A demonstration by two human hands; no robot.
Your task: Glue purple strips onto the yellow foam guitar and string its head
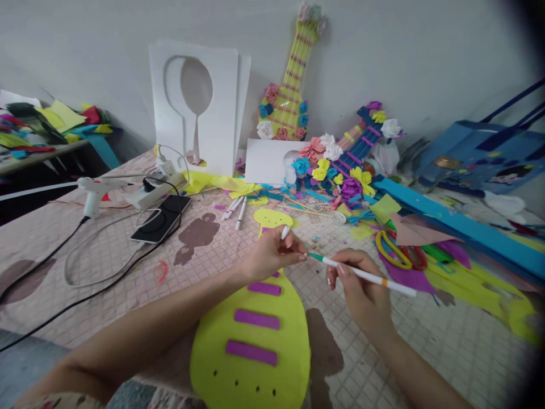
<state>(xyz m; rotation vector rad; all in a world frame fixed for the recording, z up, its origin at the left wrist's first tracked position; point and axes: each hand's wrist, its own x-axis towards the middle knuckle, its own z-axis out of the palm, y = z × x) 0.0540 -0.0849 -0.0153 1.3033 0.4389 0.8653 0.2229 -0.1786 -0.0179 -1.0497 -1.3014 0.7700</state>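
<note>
My right hand [361, 284] is closed round a slim white marker [374, 277] with a green tip end and an orange band. That green end points left and nearly touches the fingertips of my left hand [272, 250]. A small white cap [285, 232] sticks up between the fingers of my left hand. Its thumb and finger pinch together at the marker's tip; I cannot make out whether something tiny is between them. Below lies a yellow guitar-shaped cutout [255, 386] with purple strips [251, 352] across it and several dark dots near its wide end. My left hand covers part of its neck.
Several white markers [240, 213] lie beyond my left hand. At left are a glue gun [94, 193], a power strip [153, 193], a phone [162, 218] and cables. Scissors [394, 250] and foam scraps lie right. Decorated guitars [293, 85] and white cutout boards [221, 108] stand behind.
</note>
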